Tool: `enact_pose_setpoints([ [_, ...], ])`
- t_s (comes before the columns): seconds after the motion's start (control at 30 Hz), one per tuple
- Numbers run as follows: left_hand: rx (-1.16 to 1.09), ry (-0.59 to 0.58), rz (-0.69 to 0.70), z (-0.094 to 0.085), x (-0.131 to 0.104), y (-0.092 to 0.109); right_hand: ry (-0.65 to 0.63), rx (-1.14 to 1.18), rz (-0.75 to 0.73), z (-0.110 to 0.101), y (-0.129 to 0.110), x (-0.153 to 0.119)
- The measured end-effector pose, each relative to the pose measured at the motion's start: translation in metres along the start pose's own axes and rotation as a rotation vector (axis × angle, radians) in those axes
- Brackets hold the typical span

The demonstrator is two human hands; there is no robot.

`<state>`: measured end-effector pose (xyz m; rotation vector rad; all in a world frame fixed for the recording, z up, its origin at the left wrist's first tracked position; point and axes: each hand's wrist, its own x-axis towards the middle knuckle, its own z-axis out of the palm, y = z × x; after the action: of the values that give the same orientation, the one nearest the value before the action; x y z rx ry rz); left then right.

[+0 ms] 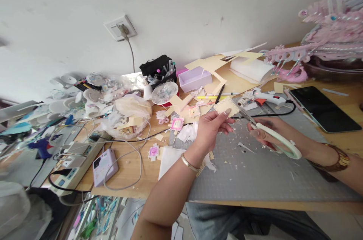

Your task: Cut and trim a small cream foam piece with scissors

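Scissors (276, 136) with pale green handles are gripped in the right hand (268, 122), and their blades are at the three o'clock edge of a cream card piece (227, 107), which the left hand (211, 126) pinches over the desk (147, 180). From this card, a lilac box (197, 84) stands at ten o'clock, a white glue gun (270, 98) at three.

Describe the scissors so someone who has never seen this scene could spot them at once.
Start with the grey cutting mat on the wooden desk. Above it, the right hand holds the scissors, blades at the edge of the cream card in the left hand. Their metal blades and rounded, pale handles set them apart from the white glue gun lying beyond.
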<state>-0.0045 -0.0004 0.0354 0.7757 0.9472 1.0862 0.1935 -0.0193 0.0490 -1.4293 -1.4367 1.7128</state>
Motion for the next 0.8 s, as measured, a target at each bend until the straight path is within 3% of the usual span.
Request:
enact_pose_setpoints([
  [0.43,0.036,0.022,0.007,0.001,-0.001,0.001,0.012,-0.006,-0.011,0.000,0.000,0.000],
  [0.8,0.001,0.058,0.038,-0.002,0.000,0.005,0.003,-0.036,-0.046,-0.005,0.020,0.007],
])
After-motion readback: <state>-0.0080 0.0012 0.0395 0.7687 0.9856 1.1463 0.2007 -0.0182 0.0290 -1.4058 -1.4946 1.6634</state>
